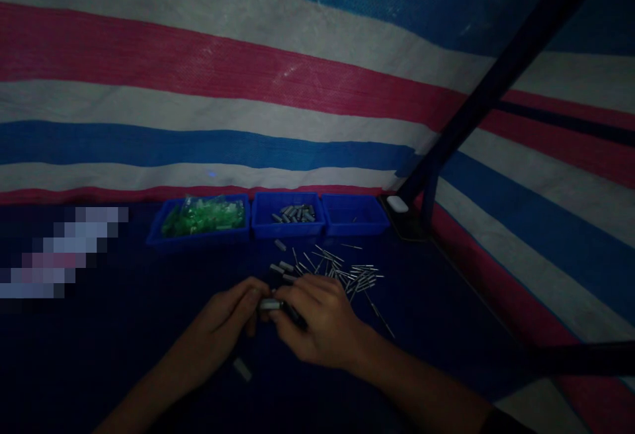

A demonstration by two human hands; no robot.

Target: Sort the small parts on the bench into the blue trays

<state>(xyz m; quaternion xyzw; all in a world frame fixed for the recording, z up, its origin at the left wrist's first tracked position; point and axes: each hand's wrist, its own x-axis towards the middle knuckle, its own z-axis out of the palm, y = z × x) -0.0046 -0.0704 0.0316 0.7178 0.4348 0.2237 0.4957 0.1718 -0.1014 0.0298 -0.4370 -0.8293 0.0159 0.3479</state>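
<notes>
In the head view, my left hand pinches one end of a small light-grey cylinder between thumb and fingers. My right hand closes on a dark, slim piece that meets the cylinder's other end; whether the two are joined I cannot tell. Just beyond my right hand lie a few loose grey cylinders and a scattered heap of thin metal rods. Nearer to me, another grey cylinder rests below my left hand. My right palm hides part of the dark piece.
Along the back stand three blue bins: one with green-and-clear plastic pieces, one with grey cylinders, and a right-hand bin. A white case lies beside it. A dark frame pole slants up at right before striped sheeting.
</notes>
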